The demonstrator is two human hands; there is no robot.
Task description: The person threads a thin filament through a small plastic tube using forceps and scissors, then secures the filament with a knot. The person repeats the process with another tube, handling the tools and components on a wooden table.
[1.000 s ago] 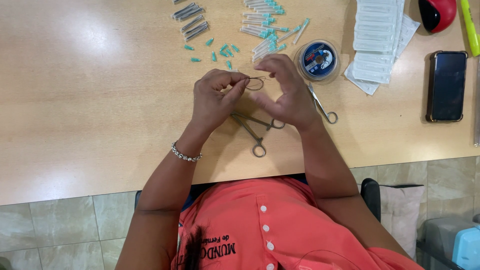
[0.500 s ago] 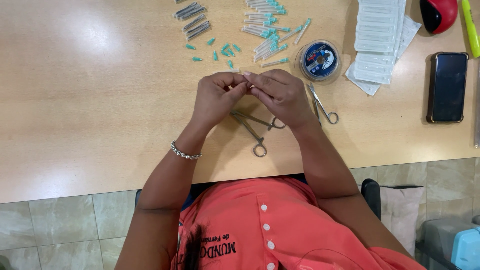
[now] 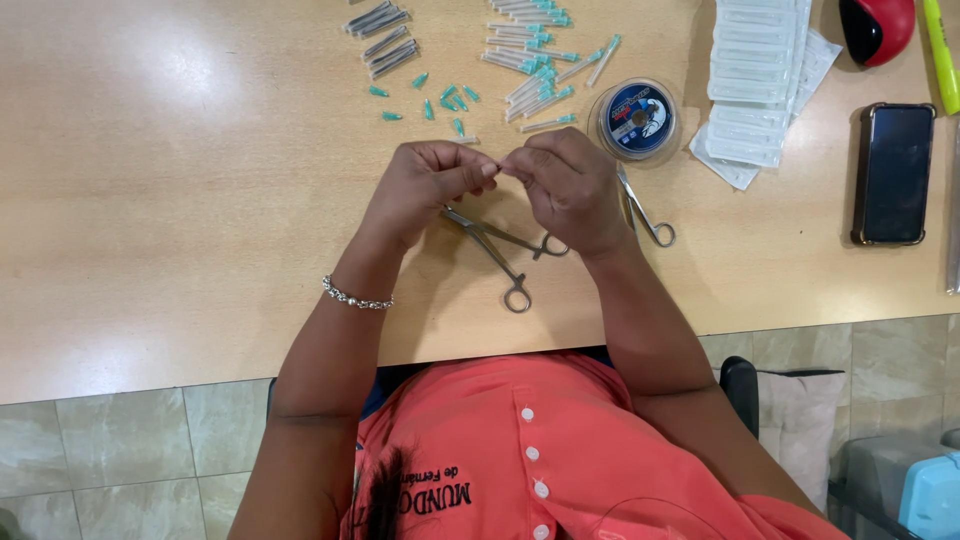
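Note:
My left hand (image 3: 425,185) and my right hand (image 3: 570,185) meet fingertip to fingertip over the wooden table (image 3: 200,200). Both pinch something very thin between them, likely a thread or fine needle; it is too small to make out. Under my hands lie metal forceps (image 3: 505,250) with ring handles toward me. A second pair of scissors-like forceps (image 3: 645,210) lies just right of my right hand. A round spool of thread (image 3: 633,118) sits just beyond my right hand.
Teal-capped needles (image 3: 535,70) and loose teal caps (image 3: 440,100) are scattered at the far edge, with grey tubes (image 3: 380,35) to their left. White blister packs (image 3: 755,80), a dark phone (image 3: 893,170), a red object (image 3: 875,25) and a yellow pen (image 3: 940,50) lie right.
A small loop held between my fingers a second ago has vanished. My hands have closed together, fingertips now touching.

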